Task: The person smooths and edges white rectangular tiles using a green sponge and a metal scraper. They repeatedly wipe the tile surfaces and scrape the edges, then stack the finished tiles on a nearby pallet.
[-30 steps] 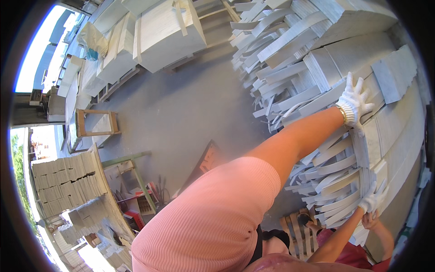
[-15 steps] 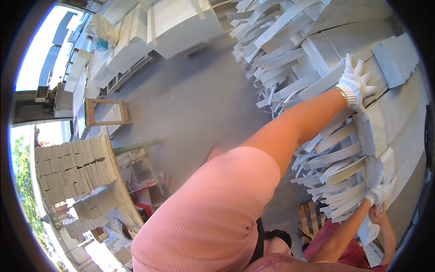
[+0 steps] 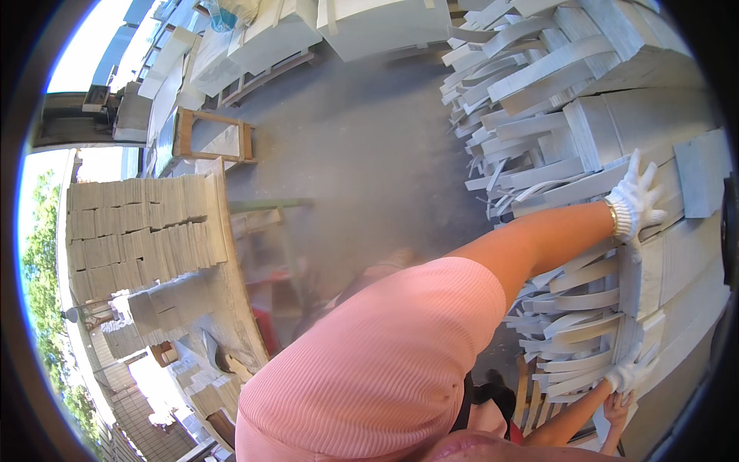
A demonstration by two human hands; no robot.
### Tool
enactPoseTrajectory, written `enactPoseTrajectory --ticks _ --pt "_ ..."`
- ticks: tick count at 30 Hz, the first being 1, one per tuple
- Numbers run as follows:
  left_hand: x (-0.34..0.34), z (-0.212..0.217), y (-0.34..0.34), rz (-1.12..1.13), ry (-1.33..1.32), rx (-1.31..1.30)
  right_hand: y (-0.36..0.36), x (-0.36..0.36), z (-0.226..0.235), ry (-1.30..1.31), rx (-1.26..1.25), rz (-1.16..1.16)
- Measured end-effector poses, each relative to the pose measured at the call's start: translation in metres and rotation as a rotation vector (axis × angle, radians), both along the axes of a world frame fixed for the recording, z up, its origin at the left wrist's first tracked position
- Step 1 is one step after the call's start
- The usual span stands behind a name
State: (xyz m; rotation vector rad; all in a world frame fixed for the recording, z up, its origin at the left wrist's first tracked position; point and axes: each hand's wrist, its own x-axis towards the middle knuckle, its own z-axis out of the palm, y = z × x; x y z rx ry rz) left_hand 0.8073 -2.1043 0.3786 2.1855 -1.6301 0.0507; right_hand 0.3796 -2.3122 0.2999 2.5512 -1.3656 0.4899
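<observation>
My left hand (image 3: 635,199), in a white knitted glove, lies with spread fingers on a stack of flat white-grey sheets (image 3: 668,258). Lower down, my right hand (image 3: 630,371), gloved in white too, rests with outstretched fingers against the same stack; its thumb is hard to make out. Curved pale strips (image 3: 581,312) stick out from the side of the stack. Near my left fingertips lies a separate blue-grey panel (image 3: 702,175). Just below my right hand is a co-worker's bare hand (image 3: 617,408), close to my wrist; whether they touch I cannot tell.
More sheet stacks with projecting strips (image 3: 550,73) stand at the upper right. Large white blocks (image 3: 381,27) sit on pallets at the far side. To the left are a wooden frame (image 3: 212,135) and piled beige sheets (image 3: 142,227). Grey floor (image 3: 362,146) spreads between them.
The view has turned, so the stacks and my left hand appear lower. Both my hands stay on the stack. Less of the co-worker in red shows now.
</observation>
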Motion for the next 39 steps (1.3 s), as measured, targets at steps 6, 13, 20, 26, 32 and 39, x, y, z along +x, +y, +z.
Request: enactPoseTrajectory --ticks 6,13,20,26,32,39 --pt "0.003 0.025 0.014 0.009 0.045 0.007 0.015 0.005 0.014 -0.012 -0.038 0.104" --pt "-0.007 0.060 0.025 0.041 0.011 0.029 0.031 0.017 0.050 0.080 0.043 0.034" --pt "-0.019 0.078 0.025 0.097 -0.038 0.062 0.033 0.022 0.071 -0.007 0.116 0.081" --pt "-0.020 0.078 0.027 0.100 -0.032 0.047 0.030 0.026 0.078 -0.017 0.106 0.136" --pt "-0.026 0.083 0.030 0.137 -0.023 0.047 0.021 0.006 0.083 -0.013 0.093 0.155" --pt "-0.027 0.091 0.024 0.157 -0.013 0.147 0.014 -0.005 0.074 0.020 0.089 0.154"
